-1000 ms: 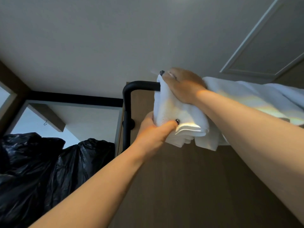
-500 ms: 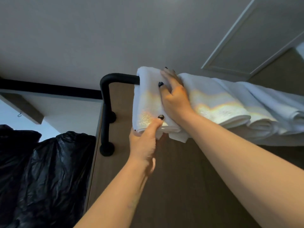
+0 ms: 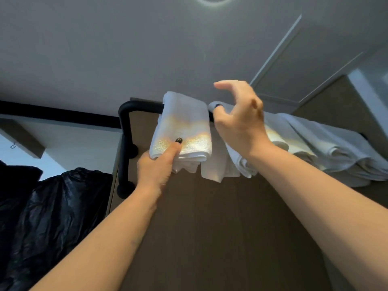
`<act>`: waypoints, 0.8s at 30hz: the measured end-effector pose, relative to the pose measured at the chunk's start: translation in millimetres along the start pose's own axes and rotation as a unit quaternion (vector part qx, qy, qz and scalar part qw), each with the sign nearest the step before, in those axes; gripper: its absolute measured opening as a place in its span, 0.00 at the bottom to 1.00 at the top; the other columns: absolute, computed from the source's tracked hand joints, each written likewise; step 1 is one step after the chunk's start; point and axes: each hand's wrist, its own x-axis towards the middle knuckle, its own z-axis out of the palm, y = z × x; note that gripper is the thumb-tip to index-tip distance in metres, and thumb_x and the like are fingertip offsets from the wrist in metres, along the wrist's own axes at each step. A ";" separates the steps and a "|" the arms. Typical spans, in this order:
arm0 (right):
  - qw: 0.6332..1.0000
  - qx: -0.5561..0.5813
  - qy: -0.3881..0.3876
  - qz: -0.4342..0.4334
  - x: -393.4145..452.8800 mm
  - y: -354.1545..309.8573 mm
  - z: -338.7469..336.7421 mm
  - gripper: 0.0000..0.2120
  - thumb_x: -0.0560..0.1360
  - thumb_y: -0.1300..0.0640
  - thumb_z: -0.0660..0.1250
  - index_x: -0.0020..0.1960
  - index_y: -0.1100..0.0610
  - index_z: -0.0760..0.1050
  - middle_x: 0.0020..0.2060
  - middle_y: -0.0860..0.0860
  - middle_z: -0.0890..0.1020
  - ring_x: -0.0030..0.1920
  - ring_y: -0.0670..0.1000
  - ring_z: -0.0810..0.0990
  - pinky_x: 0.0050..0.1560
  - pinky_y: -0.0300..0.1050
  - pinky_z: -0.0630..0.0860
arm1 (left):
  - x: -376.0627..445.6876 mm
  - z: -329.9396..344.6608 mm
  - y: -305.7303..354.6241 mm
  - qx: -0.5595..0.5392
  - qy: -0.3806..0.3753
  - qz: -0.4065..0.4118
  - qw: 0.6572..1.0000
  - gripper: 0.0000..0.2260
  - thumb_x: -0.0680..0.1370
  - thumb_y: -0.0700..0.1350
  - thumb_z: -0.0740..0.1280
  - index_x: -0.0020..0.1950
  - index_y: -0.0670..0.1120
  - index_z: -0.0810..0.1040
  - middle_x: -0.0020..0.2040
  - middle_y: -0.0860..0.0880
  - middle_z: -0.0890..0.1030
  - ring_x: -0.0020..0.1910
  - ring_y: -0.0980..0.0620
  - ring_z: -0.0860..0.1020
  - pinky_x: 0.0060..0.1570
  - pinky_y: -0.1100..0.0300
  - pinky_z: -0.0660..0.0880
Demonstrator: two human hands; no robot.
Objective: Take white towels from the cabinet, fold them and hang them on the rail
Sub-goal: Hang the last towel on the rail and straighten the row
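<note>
Bare forearms rise from six o'clock toward the rail, and the left hand (image 3: 156, 166) pinches the lower edge of the folded white towel (image 3: 182, 131), thumb pressed on its face, probably to square how it hangs. Slightly farther, at one o'clock, the right hand (image 3: 239, 120) hovers with loosely curled fingers grasping nothing. Beyond, the towel drapes over the black rail (image 3: 136, 106), beside other hung towels (image 3: 325, 148) toward three o'clock.

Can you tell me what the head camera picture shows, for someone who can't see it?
A left hand pinches a folded white towel draped over a black rail. The right hand hovers open beside it.
</note>
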 end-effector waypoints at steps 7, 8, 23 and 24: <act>0.907 -0.161 -0.212 0.325 2.3 45.4 -14.9 0.46 0.65 0.33 0.71 0.77 0.44 0.57 0.70 0.57 0.62 0.70 0.63 0.64 0.68 0.61 0.65 | -5.5 -1.4 4.8 -0.047 0.019 -0.017 0.999 0.12 0.73 0.48 0.75 0.52 0.46 0.80 0.47 0.46 0.83 0.43 0.49 0.82 0.42 0.56 0.80; 0.905 -0.165 -0.218 0.327 -0.7 47.2 -10.4 0.47 0.64 0.32 0.71 0.77 0.42 0.54 0.70 0.57 0.61 0.69 0.63 0.63 0.67 0.62 0.65 | -5.3 -2.2 5.4 -0.061 0.023 -0.021 0.998 0.12 0.73 0.48 0.75 0.53 0.46 0.80 0.48 0.46 0.83 0.45 0.49 0.83 0.44 0.54 0.81; 0.912 -0.153 -0.248 0.290 -10.4 1.1 29.9 0.48 0.68 0.38 0.70 0.79 0.41 0.45 0.74 0.56 0.55 0.74 0.63 0.58 0.68 0.59 0.64 | -2.4 -32.1 19.3 0.026 0.017 -0.025 0.999 0.20 0.72 0.52 0.75 0.59 0.44 0.77 0.51 0.46 0.82 0.46 0.49 0.81 0.38 0.60 0.74; 0.911 -0.153 -0.251 0.288 -9.7 -0.5 29.3 0.48 0.69 0.38 0.70 0.79 0.42 0.45 0.74 0.56 0.55 0.74 0.62 0.58 0.68 0.59 0.64 | -2.5 -33.1 19.3 0.039 0.018 -0.019 0.999 0.21 0.72 0.52 0.75 0.60 0.44 0.76 0.52 0.46 0.81 0.46 0.50 0.81 0.38 0.60 0.73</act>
